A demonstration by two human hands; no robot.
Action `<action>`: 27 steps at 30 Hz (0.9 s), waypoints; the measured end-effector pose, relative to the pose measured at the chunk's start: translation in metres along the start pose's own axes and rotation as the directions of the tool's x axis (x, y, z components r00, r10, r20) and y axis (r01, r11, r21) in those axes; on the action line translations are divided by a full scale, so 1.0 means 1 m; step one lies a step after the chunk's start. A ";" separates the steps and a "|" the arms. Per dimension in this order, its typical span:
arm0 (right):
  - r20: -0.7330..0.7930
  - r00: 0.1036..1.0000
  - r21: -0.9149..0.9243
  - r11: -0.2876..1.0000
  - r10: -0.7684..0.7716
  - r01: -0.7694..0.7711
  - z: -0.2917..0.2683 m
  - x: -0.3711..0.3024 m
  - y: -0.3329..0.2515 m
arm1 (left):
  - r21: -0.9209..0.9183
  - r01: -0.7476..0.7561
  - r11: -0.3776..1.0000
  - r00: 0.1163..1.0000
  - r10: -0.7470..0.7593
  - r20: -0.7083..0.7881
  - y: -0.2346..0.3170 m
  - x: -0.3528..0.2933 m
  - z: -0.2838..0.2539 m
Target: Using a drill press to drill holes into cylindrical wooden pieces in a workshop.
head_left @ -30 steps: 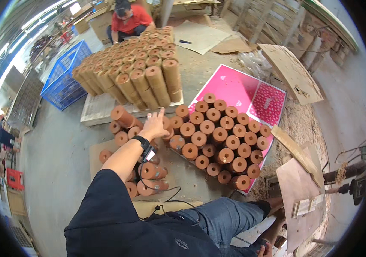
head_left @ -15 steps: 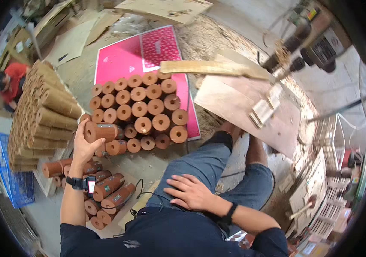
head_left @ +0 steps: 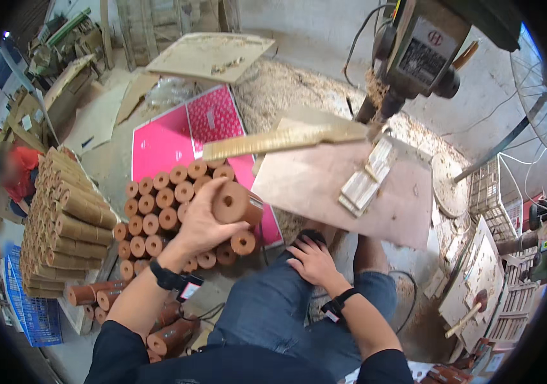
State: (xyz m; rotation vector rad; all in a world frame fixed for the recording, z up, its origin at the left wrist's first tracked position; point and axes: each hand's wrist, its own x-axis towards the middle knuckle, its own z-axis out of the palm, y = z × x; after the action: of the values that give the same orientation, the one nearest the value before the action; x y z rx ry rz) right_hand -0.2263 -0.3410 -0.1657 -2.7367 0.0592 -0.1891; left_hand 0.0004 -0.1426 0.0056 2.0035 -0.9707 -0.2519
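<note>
Carried rightward since half a second ago, the brown cylinder [head_left: 238, 206] now hangs over the right part of the group of upright cylinders [head_left: 150, 224], and the right hand [head_left: 313, 262] has slid from the upper thigh to the knee. The left hand [head_left: 201, 225] is clamped on the brown cylinder, thumb and fingers around its side; the piece is tilted, its bored end turned up toward the camera. The right hand holds nothing, its fingers a little apart.

At the far left rises the large stack of tan tubes [head_left: 72, 224], beside a person in red [head_left: 20, 173]. At upper right, a machine [head_left: 424, 48] carries a round red emblem above a dark plate whose fine print is too small to read. Below it lies a thin board [head_left: 324, 198]. Pale printing marks a bright pink sheet [head_left: 161, 144], which lies partly under the upright cylinders. Other brown cylinders lie on their sides near the left forearm. A long wooden bar [head_left: 267, 143] overlaps the board's far edge, and a small slatted wooden piece [head_left: 368, 179] rests on the board. Smallest is the pale red-and-white label [head_left: 190, 290] on the left wrist device.
</note>
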 end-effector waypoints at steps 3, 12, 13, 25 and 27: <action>0.004 0.912 0.013 0.912 0.410 -0.410 0.013 0.004 0.044 | 0.007 -0.091 0.996 0.995 0.091 0.037 0.015 0.037 0.019; 0.033 0.743 -0.164 0.737 0.668 -0.656 -0.068 -0.101 0.048 | -0.140 -0.166 0.976 0.965 0.190 0.180 0.003 0.156 0.118; 0.071 0.694 -0.137 0.696 0.716 -0.704 -0.079 -0.114 0.042 | -0.158 -0.157 0.975 0.967 0.184 0.178 0.003 0.165 0.131; -0.212 0.314 0.187 0.353 0.926 -0.917 -0.091 -0.169 0.045 | -0.554 0.105 0.826 0.946 0.089 0.311 -0.009 0.204 0.202; -0.200 0.295 0.236 0.338 0.934 -0.911 -0.094 -0.167 0.045 | -0.433 -0.076 0.898 0.947 0.200 0.249 -0.011 0.216 0.218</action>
State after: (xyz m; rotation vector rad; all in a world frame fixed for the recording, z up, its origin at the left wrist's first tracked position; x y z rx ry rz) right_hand -0.4051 -0.4077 -0.1180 -2.0776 1.6643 -0.2483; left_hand 0.0424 -0.4297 -0.0957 1.5188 -1.1281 -0.6336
